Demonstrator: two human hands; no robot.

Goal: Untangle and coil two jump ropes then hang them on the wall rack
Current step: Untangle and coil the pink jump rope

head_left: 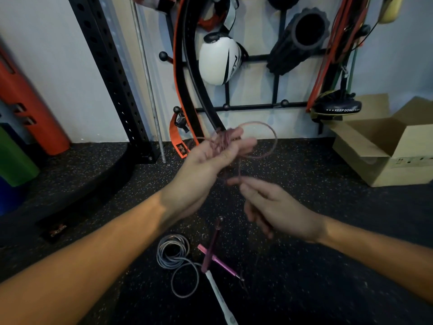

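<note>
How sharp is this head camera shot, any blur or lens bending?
Head view: motion blur smears the left hand, right hand and purple rope; head view edges bow, the black upright leaning from wide-angle distortion; the grey rope on the dim floor looks fairly sharp.

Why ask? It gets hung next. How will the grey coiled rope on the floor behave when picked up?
Probably floppy: the grey rope lies in loose, uneven loops, one outside the coil, so it would likely spill open unless gripped across all turns. It looks thin, so likely light. Its white handle would probably dangle.
</note>
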